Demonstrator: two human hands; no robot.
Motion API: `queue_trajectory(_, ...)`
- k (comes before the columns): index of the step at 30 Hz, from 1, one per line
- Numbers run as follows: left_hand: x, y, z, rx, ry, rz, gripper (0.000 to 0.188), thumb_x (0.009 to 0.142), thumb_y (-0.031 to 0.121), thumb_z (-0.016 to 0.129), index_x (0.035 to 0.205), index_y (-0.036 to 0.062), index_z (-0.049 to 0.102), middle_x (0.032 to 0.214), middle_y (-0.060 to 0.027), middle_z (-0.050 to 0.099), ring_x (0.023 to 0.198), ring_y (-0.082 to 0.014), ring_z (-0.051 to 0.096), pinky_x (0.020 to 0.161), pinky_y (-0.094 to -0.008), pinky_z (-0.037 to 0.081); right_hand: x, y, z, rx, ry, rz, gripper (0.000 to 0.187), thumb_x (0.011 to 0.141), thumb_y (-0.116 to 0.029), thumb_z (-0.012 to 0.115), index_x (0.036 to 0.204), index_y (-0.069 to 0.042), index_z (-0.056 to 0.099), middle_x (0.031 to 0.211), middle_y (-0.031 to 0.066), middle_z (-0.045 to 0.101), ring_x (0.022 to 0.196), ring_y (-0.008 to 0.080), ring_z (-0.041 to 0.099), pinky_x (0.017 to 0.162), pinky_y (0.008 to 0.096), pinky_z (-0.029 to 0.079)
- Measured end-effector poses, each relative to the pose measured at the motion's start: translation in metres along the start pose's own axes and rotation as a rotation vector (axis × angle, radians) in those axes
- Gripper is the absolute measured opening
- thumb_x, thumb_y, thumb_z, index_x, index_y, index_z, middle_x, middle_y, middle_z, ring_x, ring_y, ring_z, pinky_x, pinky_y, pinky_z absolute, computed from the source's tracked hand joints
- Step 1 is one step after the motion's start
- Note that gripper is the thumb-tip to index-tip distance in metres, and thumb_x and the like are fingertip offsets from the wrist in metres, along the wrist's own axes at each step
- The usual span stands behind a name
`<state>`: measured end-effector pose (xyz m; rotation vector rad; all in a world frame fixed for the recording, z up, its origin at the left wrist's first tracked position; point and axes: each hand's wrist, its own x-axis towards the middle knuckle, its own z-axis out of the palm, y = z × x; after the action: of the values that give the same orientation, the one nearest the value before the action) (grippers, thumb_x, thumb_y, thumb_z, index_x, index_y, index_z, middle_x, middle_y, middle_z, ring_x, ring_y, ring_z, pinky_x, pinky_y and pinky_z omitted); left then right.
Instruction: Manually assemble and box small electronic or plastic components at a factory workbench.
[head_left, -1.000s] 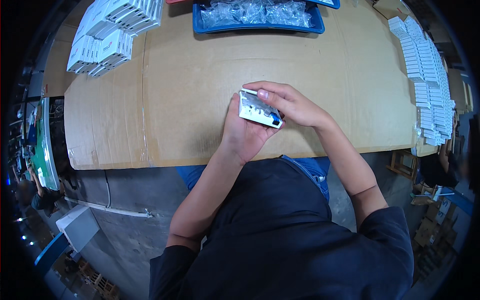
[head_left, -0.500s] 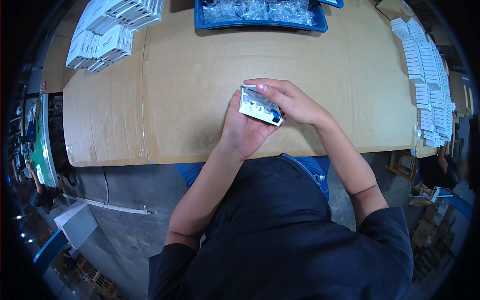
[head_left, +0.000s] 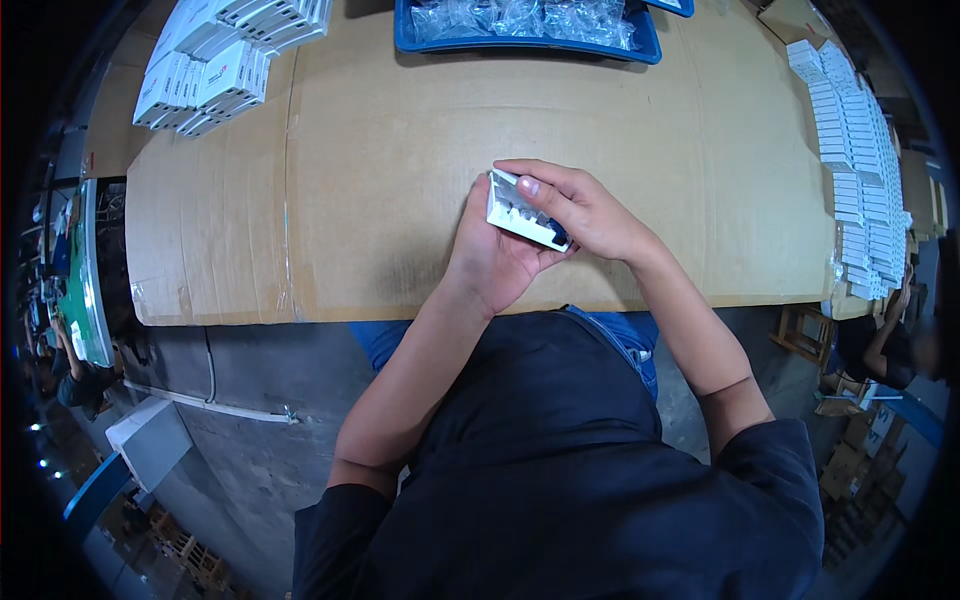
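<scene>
Many stacked white boxes (head_left: 215,75) sit beyond your left hand (head_left: 490,255), to its left. That hand grips a small white box (head_left: 514,207) from beneath, tilted between your hands. Beyond both, a blue tray (head_left: 530,45) holds clear plastic bags (head_left: 520,18). Your right hand (head_left: 592,215) closes over the box's far side, thumb on top. Well to its right stand more stacks (head_left: 850,170).

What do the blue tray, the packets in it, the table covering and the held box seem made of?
Tray: probably moulded plastic, smooth blue with rounded corners. Packets: likely clear plastic film, glossy and crinkled. Table covering: matte, likely cardboard, from its tan colour and creases. Held box: smooth white walls; card or plastic, unclear which.
</scene>
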<state>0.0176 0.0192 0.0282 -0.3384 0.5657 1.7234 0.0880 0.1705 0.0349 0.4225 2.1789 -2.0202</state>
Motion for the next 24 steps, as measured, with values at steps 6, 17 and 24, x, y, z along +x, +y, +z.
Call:
queue_trajectory(6,0.002,0.002,-0.004,0.003,0.006,-0.02,0.061,0.113,0.056,0.021,0.147,0.0137,0.05,0.14,-0.0112,0.06,0.127,-0.0278,0.06,0.101,-0.0513,0.052,0.0,-0.012,0.001,0.004,0.045,0.061,0.053,0.108,-0.048,0.057,0.136,-0.005,0.071,0.104,0.013,0.077,0.093,0.0156,0.07,0.082,0.0307,0.057)
queue_trajectory(17,0.002,0.0,-0.002,0.039,0.01,-0.015,0.063,0.112,0.058,0.022,0.147,0.0137,0.049,0.14,-0.0112,0.061,0.126,-0.028,0.061,0.102,-0.0519,0.052,0.001,-0.013,0.001,-0.083,0.035,0.04,0.054,0.107,-0.05,0.058,0.133,-0.005,0.072,0.102,0.016,0.078,0.089,0.0184,0.072,0.081,0.0321,0.058)
queue_trajectory(24,-0.001,-0.006,0.002,0.115,0.027,0.012,0.066,0.112,0.06,0.018,0.151,0.0132,0.043,0.147,-0.0122,0.055,0.134,-0.0297,0.058,0.109,-0.0571,0.05,-0.011,-0.006,0.003,-0.023,0.035,-0.063,0.05,0.108,-0.039,0.059,0.141,-0.001,0.064,0.137,0.0199,0.067,0.119,0.0244,0.066,0.103,0.0349,0.051)
